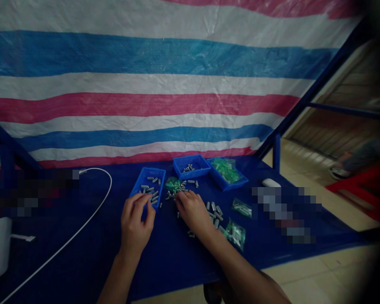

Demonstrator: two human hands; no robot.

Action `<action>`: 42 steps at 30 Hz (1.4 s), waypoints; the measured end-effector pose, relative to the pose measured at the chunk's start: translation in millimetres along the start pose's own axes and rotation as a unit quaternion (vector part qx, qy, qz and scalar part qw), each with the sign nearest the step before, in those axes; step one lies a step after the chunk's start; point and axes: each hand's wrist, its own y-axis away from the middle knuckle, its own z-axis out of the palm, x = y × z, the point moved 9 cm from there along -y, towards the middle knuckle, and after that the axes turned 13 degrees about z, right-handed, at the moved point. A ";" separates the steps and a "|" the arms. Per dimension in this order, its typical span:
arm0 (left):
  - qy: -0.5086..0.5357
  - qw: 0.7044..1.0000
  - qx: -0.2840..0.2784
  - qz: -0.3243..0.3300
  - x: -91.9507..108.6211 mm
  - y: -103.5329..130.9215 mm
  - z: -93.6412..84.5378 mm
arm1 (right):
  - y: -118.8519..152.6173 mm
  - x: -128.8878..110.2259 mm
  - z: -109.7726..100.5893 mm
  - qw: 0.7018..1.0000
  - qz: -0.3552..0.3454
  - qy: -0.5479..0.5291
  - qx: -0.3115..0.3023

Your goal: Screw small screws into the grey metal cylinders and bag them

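My left hand (137,217) is at the near end of a blue tray (133,185) holding several short metal cylinders (145,187). Its thumb and forefinger are drawn together in a pinch, and whatever is between them cannot be made out. My right hand (194,211) reaches over a loose pile of small metal pieces (183,185), fingers bent and bunched downward. Its fingertips are partly hidden, so anything they grip is unclear. A small green plastic bag (172,184) lies beside the pile. More metal cylinders (215,213) are scattered right of my right hand.
A second blue tray (192,172) contains small metal pieces; a third (237,184) holds green plastic bags (224,168). Filled bags (237,234) lie on the blue tabletop (174,261). A white cable (91,217) curves at left. Striped sheeting (145,105) hangs behind.
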 end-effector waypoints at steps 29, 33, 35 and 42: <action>0.346 0.878 -0.139 -0.300 -7.3 18.8 60.5 | 24.9 -25.2 -44.8 0.936 -0.158 -0.301 0.091; 0.312 0.889 -0.114 -0.315 -21.9 25.0 51.8 | 14.7 -18.2 -34.5 0.929 -0.085 -0.359 0.019; 0.294 0.899 -0.108 -0.306 -25.9 26.8 46.3 | 9.0 -12.2 -27.1 0.910 -0.028 -0.412 -0.024; 0.248 0.931 -0.159 -0.215 -11.8 18.3 41.5 | 7.3 -17.8 14.3 0.770 0.079 -0.584 -0.244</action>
